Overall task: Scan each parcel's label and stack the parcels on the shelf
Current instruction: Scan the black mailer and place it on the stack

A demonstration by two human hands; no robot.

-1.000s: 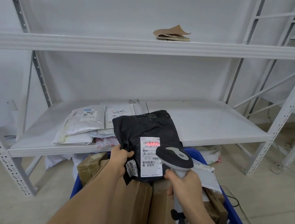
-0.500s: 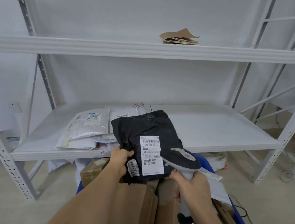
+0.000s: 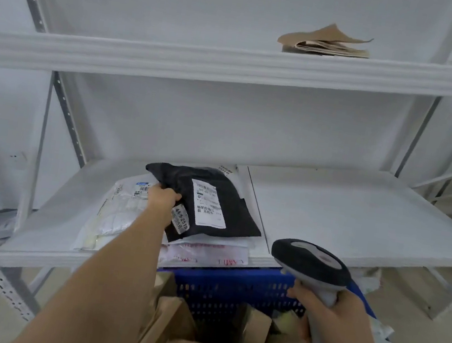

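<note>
Nearest the camera, at the bottom edge of the view, brown cardboard parcels [image 3: 189, 337] filled a blue perforated plastic crate [image 3: 231, 291] that stood just in front of the lower shelf's front edge. To the right above the crate, the right hand [image 3: 335, 317] was wrapped around the grey handle of a barcode scanner [image 3: 311, 263], fingers curled tight on it, the scanner's dark head level with the shelf's front edge and well apart from the parcels on the shelf. The left forearm reached forward over the crate to the lower shelf [image 3: 357, 219], where the left hand [image 3: 163, 198] pinched the left edge of a black poly-mailer parcel [image 3: 229, 221]. This parcel lay flat, label side up, its white shipping label [image 3: 208, 204] and a smaller white sticker [image 3: 180, 220] beside the hand both visible. It rested on top of a stack of white mailer bags [image 3: 207, 251] with red print near the shelf's front edge, close to the seam between the two shelf panels. Just to the left, touching that stack, lay another pile of pale poly mailers [image 3: 114, 213], partly hidden by the forearm. Farther back and higher, on the upper shelf [image 3: 234, 65] toward its right end, sat a folded stack of brown paper [image 3: 324, 42].
</note>
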